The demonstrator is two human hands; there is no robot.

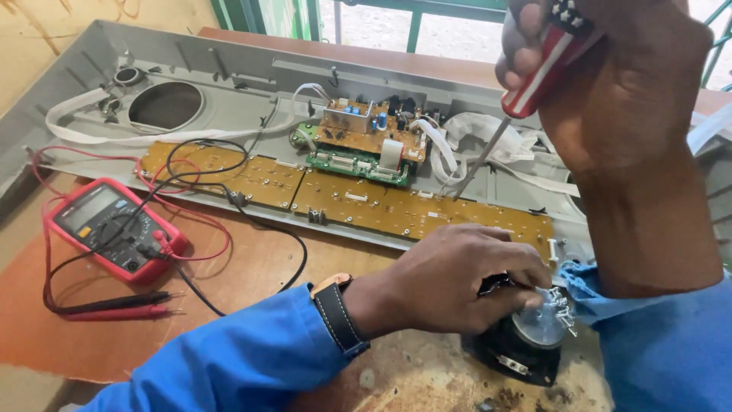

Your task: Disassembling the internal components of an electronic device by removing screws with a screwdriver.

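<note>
While the right hand [610,84] grips a striped screwdriver [534,84], tip down on the open casing [229,76], the left hand [457,278] pinches screws [560,305] stuck to the near-right speaker magnet [526,339], keeping them together.

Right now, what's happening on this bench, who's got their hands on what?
A person in blue sleeves is working on an opened grey casing with circuit boards inside. The right hand holds a red-and-white striped screwdriver, its tip down by the white ribbon cables near the long brown board. The left hand rests on a black loudspeaker whose magnet has small screws stuck to it. A red multimeter with its probes lies to the left, untouched.
</note>
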